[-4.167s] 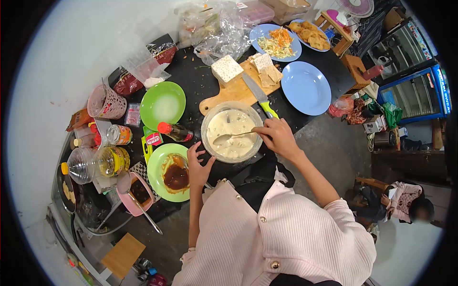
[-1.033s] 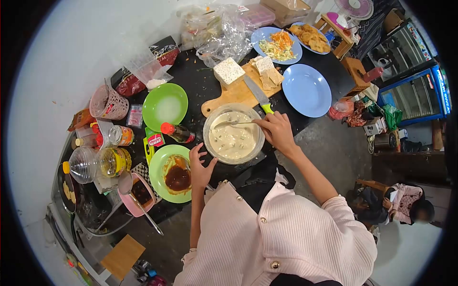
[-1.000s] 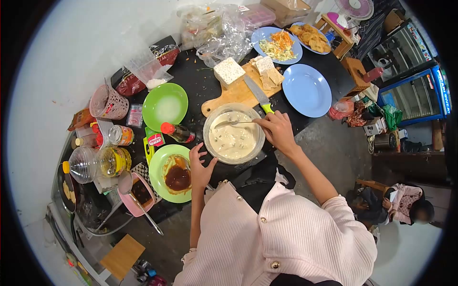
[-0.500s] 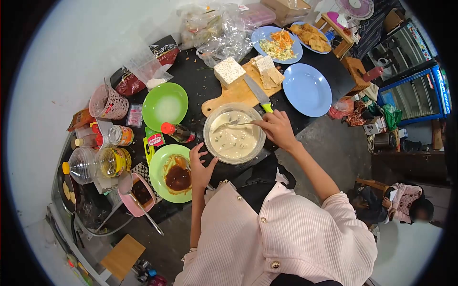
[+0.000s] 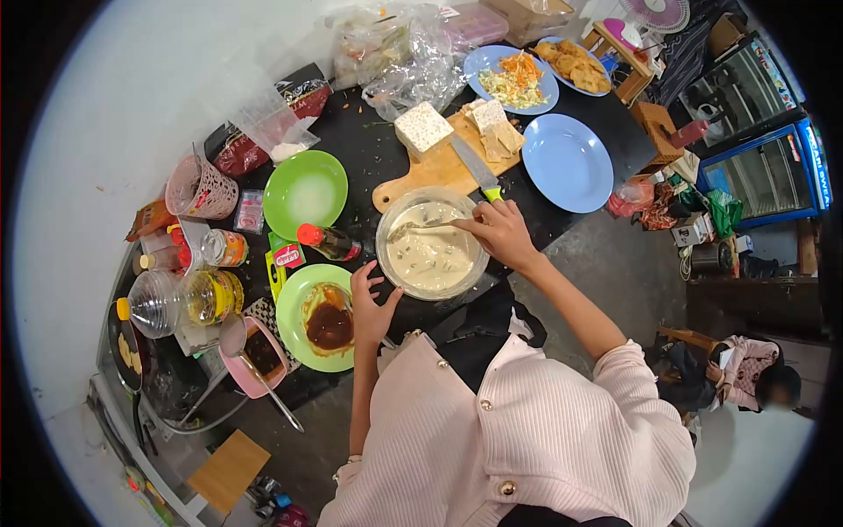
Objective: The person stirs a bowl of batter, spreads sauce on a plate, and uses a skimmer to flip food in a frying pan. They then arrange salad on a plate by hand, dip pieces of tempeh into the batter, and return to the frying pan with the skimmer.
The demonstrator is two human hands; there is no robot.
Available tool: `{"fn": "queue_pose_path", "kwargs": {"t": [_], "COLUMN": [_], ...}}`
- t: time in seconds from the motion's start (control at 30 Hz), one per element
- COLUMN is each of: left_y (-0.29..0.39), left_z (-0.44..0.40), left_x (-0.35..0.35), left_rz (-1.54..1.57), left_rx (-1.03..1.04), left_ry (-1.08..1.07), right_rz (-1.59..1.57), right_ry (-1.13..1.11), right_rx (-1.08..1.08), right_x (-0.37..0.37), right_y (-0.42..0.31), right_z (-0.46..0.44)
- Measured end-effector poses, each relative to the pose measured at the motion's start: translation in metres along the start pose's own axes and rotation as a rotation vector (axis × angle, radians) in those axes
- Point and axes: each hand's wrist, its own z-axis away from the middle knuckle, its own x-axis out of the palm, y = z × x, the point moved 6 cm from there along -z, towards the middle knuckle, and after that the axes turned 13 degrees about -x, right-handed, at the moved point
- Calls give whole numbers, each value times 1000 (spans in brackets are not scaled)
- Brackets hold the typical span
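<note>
A clear round bowl of pale, creamy batter with green bits in it stands on the black table in front of me. My right hand is closed round the handle of a metal spoon, whose head dips into the batter. Against the bowl's near left side, my left hand holds it with thumb and fingers. Just behind the bowl lies a wooden cutting board with a white speckled block of tempeh, some slices and a knife with a green handle.
A blue plate lies right; behind it are plates of shredded vegetables and fried pieces. Left are green plates, one with brown sauce, a red-capped bottle, an oil bottle and a pan. A person sits far right.
My right hand and the spoon have shifted slightly left through the batter. My left hand stays against the bowl.
</note>
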Motion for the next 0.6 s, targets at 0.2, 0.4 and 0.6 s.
{"fn": "queue_pose_path", "kwargs": {"t": [0.2,0.4,0.6], "left_y": [4,4,2], "left_z": [1,1,0], "left_x": [-1,0,0], "left_rz": [-13,-15,-12], "left_rx": [-8,-11,0], "left_ry": [-4,-3,-5], "right_rz": [19,30,-9], "right_ry": [-26,-20,34], "right_rx": [-102,-73,0], "right_x": [-16,-33,-23], "right_y": [5,10,0], "right_z": [-5,2,-1]}}
